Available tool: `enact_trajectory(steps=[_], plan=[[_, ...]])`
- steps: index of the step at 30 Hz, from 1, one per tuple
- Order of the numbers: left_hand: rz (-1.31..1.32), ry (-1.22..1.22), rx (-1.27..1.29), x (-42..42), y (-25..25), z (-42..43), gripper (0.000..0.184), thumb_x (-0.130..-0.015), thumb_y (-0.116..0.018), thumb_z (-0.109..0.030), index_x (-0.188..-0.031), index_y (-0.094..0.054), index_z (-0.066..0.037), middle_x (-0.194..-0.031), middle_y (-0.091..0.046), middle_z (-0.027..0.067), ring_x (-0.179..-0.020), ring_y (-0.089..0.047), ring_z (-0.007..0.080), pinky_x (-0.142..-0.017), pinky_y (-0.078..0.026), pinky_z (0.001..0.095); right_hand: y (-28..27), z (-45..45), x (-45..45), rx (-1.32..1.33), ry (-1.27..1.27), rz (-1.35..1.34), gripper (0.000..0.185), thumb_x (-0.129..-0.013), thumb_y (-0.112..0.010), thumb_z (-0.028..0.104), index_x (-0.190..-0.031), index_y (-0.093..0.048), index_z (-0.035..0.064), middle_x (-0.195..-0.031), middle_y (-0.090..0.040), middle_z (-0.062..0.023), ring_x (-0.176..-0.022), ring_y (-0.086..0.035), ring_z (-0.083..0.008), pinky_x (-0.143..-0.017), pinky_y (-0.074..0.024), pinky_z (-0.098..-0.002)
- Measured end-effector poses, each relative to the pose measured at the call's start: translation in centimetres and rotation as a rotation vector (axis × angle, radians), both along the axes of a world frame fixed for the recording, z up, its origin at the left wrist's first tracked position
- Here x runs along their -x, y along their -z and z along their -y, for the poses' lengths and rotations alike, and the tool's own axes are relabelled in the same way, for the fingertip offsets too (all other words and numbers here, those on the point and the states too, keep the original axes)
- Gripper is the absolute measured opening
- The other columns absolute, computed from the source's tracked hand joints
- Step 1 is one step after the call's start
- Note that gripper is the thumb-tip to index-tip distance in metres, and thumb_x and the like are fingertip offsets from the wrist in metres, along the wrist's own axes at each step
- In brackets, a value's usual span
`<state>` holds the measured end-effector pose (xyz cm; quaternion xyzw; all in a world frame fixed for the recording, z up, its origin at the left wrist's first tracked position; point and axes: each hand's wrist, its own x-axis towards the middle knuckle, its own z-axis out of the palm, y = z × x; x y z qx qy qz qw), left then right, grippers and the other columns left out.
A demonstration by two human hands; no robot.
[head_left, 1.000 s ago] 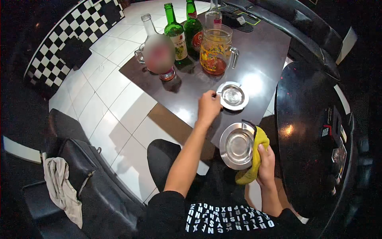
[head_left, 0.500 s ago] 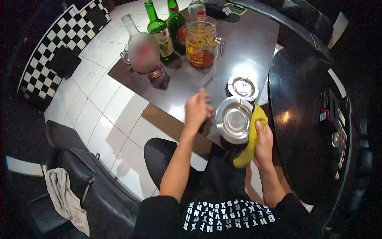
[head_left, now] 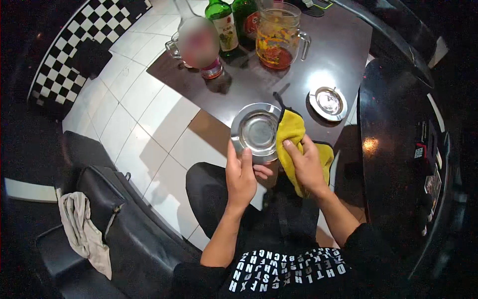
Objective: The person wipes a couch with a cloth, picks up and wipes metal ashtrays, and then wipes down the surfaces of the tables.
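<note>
Left hand (head_left: pixel 242 179) grips a metal ashtray (head_left: pixel 256 134) at the near edge of the dark table (head_left: pixel 338 55), thumb on the rim about 6 o'clock, other fingers curled below. Right hand (head_left: pixel 309 167), at the ashtray's 4 o'clock, has fingers closed on a yellow cloth (head_left: pixel 290 132) overlapping the rim at 3. Second ashtray (head_left: pixel 327 103) on table at 2; glass pitcher (head_left: pixel 278 42) farther, near 12.

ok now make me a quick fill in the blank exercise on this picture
1. The cloth in the right hand is ____ with dark edging.
2. The left hand holds a round dish made of ____.
3. On the table, the second dish lies to the picture's ____ of the held one.

Missing words: yellow; metal; right.
</note>
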<state>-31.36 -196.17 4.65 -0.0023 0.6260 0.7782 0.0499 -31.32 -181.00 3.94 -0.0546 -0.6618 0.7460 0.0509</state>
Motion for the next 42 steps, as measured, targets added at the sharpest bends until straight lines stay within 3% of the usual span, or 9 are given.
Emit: enact_trajectory(steps=[6, 10, 11, 18, 31, 42], plan=[[-0.024, 0.048, -0.004, 0.1, -0.6, 2.4, 0.033, -0.101, -0.037, -0.019, -0.129, -0.034, -0.001, -0.077, -0.064, 0.0102, -0.047, -0.053, 0.0071, -0.042, -0.041, 0.0183, -0.9, -0.2, 2.5, 0.029, -0.127, 0.121, 0.027, -0.094, -0.055, 0.020, -0.108, -0.061, -0.0028, -0.094, -0.065, -0.0028, -0.084, -0.056, -0.0083, -0.077, -0.0459, -0.0255], [-0.005, 0.146, 0.047, -0.5, -1.4, 3.5, 0.054, -0.100, -0.042, -0.023, -0.143, -0.021, 0.002, -0.075, -0.065, 0.0106, -0.045, -0.050, 0.0069, -0.040, -0.038, 0.0181, 1.0, -0.8, 5.8, -0.026, -0.152, 0.118, 0.029, -0.093, -0.056, 0.023, -0.106, -0.063, -0.0032, -0.091, -0.066, -0.0037, -0.081, -0.056, -0.0076, -0.073, -0.0459, -0.0241], [-0.023, 0.112, 0.074, -0.7, -1.3, 3.4, 0.054, -0.100, -0.043, -0.024, -0.142, -0.024, 0.003, -0.072, -0.063, 0.0084, -0.045, -0.050, 0.0070, -0.040, -0.039, 0.0187, -2.0, -0.3, 5.3, 0.020, -0.199, 0.243, 0.031, -0.092, -0.057, 0.023, -0.108, -0.061, -0.0035, -0.094, -0.065, -0.0045, -0.082, -0.057, -0.0086, -0.075, -0.0462, -0.0243], [-0.023, -0.190, 0.211, -0.4, -0.5, 3.7, 0.047, -0.101, -0.039, -0.021, -0.142, -0.031, 0.000, -0.067, -0.058, 0.0029, -0.045, -0.046, 0.0048, -0.042, -0.038, 0.0199, -1.0, -0.5, 5.4, 0.099, -0.474, 0.211, 0.031, -0.090, -0.059, 0.018, -0.114, -0.058, -0.0020, -0.101, -0.065, -0.0047, -0.087, -0.058, -0.0086, -0.079, -0.0467, -0.0232], [-0.106, -0.096, 0.217, 0.4, 0.1, 3.9, 0.047, -0.100, -0.044, -0.024, -0.140, -0.036, 0.000, -0.070, -0.056, -0.0003, -0.044, -0.042, 0.0030, -0.040, -0.035, 0.0185, -0.4, -0.1, 5.4, 0.150, -0.297, 0.178, 0.028, -0.091, -0.055, 0.018, -0.106, -0.063, -0.0036, -0.095, -0.066, -0.0032, -0.083, -0.059, -0.0082, -0.077, -0.0463, -0.0241], [-0.094, -0.059, 0.242, 0.7, 0.3, 3.8, 0.049, -0.100, -0.045, -0.027, -0.141, -0.036, -0.003, -0.067, -0.056, -0.0001, -0.044, -0.045, 0.0041, -0.041, -0.036, 0.0187, 1.5, -0.4, 5.1, 0.126, -0.164, 0.070, 0.024, -0.092, -0.054, 0.018, -0.096, -0.065, -0.0029, -0.082, -0.063, 0.0004, -0.073, -0.054, -0.0053, -0.066, -0.0429, -0.0213]])
